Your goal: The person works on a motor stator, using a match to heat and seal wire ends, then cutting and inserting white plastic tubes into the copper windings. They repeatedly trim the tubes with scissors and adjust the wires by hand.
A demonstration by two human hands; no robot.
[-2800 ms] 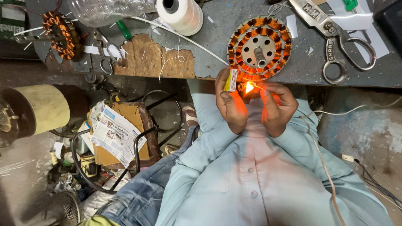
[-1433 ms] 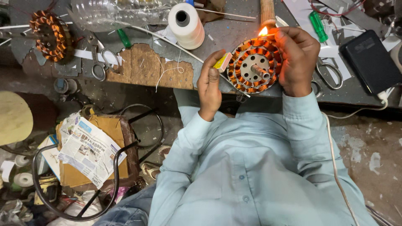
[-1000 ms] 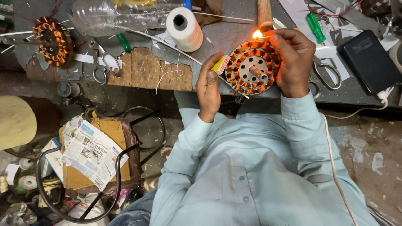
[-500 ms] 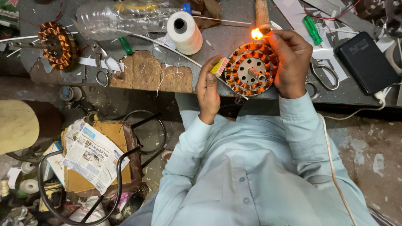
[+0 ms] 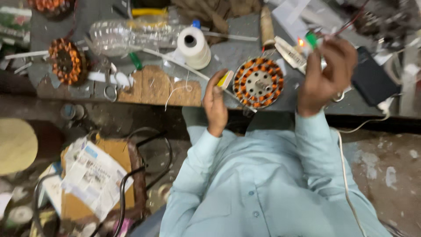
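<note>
A round motor stator (image 5: 258, 83) with orange copper windings lies on the grey workbench (image 5: 228, 55). My left hand (image 5: 215, 104) rests at the bench edge just left of it, holding a small yellow matchbox (image 5: 226, 79). My right hand (image 5: 326, 74) is raised to the right of the stator and apart from it, fingers pinched on a burning match with a small flame (image 5: 301, 42) at the top left of the hand. A green tool handle (image 5: 311, 39) shows beside the fingertips.
A white thread spool (image 5: 193, 47) and a clear plastic bottle (image 5: 127, 35) lie left of the stator. A second wound stator (image 5: 66, 61) sits far left, with scissors (image 5: 112, 87) near it. A black box (image 5: 372, 81) lies right. Newspaper (image 5: 94, 175) lies on the floor.
My right hand has lifted the burning match away from the stator's upper rim, up and to the right. The left hand keeps the matchbox at the stator's left.
</note>
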